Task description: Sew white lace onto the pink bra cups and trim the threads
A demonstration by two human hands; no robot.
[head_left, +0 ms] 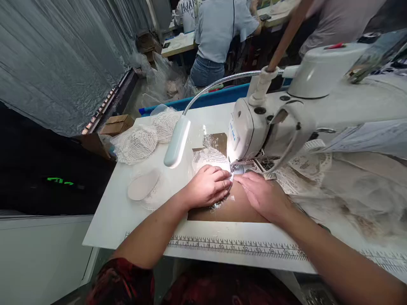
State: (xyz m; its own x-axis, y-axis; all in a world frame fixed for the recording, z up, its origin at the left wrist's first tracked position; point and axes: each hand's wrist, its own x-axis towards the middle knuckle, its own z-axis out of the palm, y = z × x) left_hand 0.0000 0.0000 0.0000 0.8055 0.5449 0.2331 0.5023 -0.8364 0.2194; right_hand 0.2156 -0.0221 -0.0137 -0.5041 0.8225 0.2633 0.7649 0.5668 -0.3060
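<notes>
My left hand (210, 186) lies on a white lace piece (210, 156), its fingers lightly bent and pressing the lace down. The lace looks rounded, like a cup, and sits by the needle of a white sewing machine (251, 123). My right hand (262, 192) rests on the brown plate (206, 215) to the right of the needle. Its fingers stretch out flat, with the tips touching the lace's edge close to the presser foot. My fingers partly hide the lace under the foot. The lamp (177, 142) lights this spot.
Several white lace cups (135, 142) lie on the table's left, with a smooth beige cup pad (143, 185) before them. Lace and sheer fabric (359, 182) are heaped at right. A printed ruler (222, 246) runs along the front edge. A co-worker (216, 34) is beyond the table.
</notes>
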